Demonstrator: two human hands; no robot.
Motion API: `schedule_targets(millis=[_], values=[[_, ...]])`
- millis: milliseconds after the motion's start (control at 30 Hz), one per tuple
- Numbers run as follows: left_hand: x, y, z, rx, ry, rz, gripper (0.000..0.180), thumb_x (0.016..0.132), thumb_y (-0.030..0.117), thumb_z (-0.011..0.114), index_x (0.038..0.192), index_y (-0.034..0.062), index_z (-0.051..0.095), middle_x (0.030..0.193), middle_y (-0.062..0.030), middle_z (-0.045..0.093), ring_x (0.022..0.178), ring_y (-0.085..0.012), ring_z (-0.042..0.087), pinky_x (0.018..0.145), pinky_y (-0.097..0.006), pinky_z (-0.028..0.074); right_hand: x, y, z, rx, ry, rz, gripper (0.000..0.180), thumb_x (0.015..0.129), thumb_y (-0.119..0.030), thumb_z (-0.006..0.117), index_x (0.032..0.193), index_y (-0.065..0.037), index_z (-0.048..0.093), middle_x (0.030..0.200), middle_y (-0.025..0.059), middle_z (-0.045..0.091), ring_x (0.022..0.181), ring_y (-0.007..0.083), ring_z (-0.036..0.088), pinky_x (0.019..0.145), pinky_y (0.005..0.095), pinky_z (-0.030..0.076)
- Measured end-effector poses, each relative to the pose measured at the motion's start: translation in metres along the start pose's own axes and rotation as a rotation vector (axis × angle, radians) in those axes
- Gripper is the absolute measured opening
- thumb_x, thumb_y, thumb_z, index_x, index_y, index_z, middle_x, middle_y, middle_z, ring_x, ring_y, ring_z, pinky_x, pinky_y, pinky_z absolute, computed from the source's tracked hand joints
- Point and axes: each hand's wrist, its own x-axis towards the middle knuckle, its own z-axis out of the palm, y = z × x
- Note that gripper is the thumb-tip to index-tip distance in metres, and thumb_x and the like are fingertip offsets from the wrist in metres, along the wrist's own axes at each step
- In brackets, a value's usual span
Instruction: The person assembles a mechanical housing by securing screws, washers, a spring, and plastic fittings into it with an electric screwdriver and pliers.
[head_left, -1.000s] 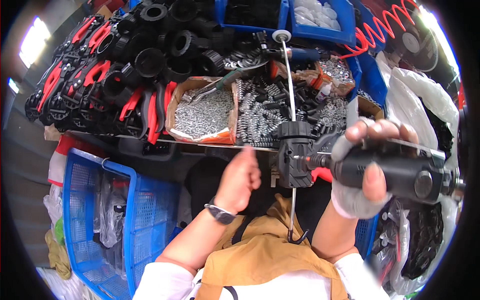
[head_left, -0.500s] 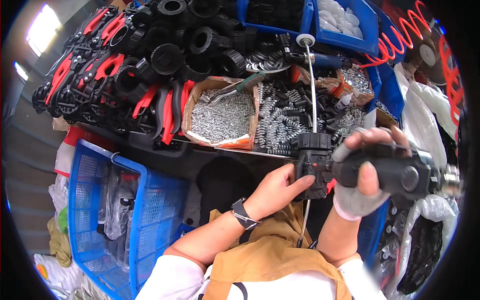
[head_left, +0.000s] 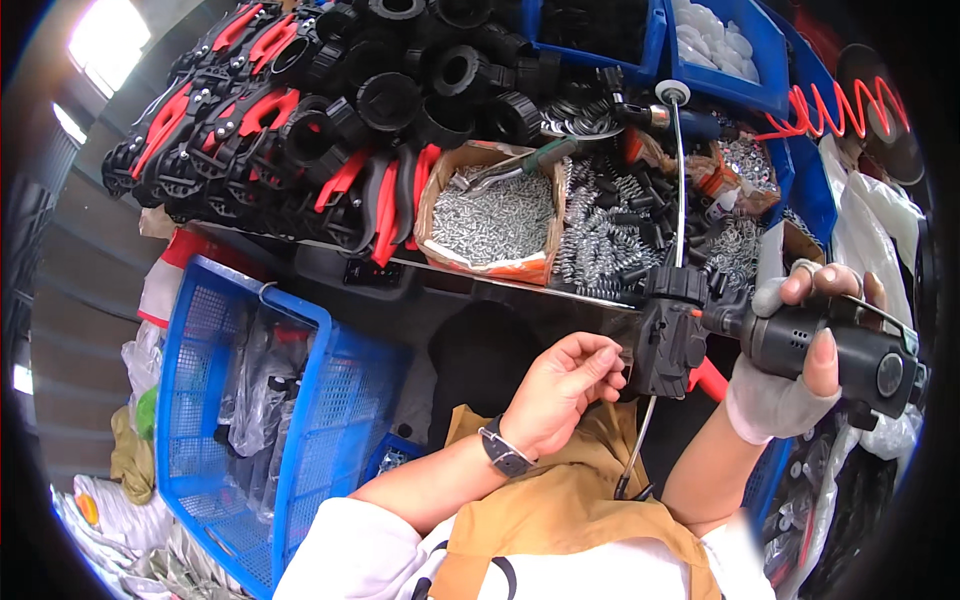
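Note:
In my right hand [head_left: 795, 370], which wears a grey fingerless glove, is a black power screwdriver [head_left: 830, 345]. Its nose points left and meets the side of a black plastic clamp head [head_left: 672, 335]. A long thin metal rod [head_left: 681, 190] runs through this part, from a round white end at the top down to my apron. Just left of the clamp head is my bare left hand [head_left: 570, 385], apart from it, with thumb and fingertips pinched together. Whatever the pinch may hold is too small to make out. A red handle piece [head_left: 708, 378] shows below the screwdriver's nose.
Across the bench lie a cardboard box of small screws [head_left: 490, 225], loose springs [head_left: 600, 235], black ring parts [head_left: 388, 100] and red-and-black clamp parts [head_left: 165, 130]. Blue bins [head_left: 725, 90] stand behind. A blue crate [head_left: 300, 420] is at my left; a coiled red hose [head_left: 850, 105] hangs far right.
My left hand has let go of the clamp head and drawn back left, its fingers now pinched. The screwdriver stays at the clamp head's side. The whole view has shifted.

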Motion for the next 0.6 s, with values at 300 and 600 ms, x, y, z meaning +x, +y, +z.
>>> schedule_targets(millis=[300,600], values=[[-0.015,-0.002,0.021,-0.03,-0.12,-0.099,0.015,0.101,0.016,0.058,0.107,0.003,0.063,0.084,-0.0005,0.061,0.069,-0.007,0.055,0.058,-0.02,0.043,-0.035,-0.038,0.002,0.019,-0.163,-0.168,0.063,0.082,-0.018,0.073,0.135,-0.001,0.043,0.108,0.0117,0.046,0.09,0.0214,0.05,0.068,0.0273,0.042],[-0.026,-0.017,0.04,-0.141,-0.215,-0.235,0.025,0.104,0.029,0.052,0.106,0.0055,0.059,0.073,0.0013,0.049,0.062,-0.0056,0.043,0.048,-0.019,0.029,-0.046,-0.057,0.01,-0.114,-0.186,-0.098,0.064,0.081,-0.015,0.073,0.132,-0.003,0.036,0.106,0.0128,0.046,0.087,0.0224,0.052,0.062,0.0312,0.051]])
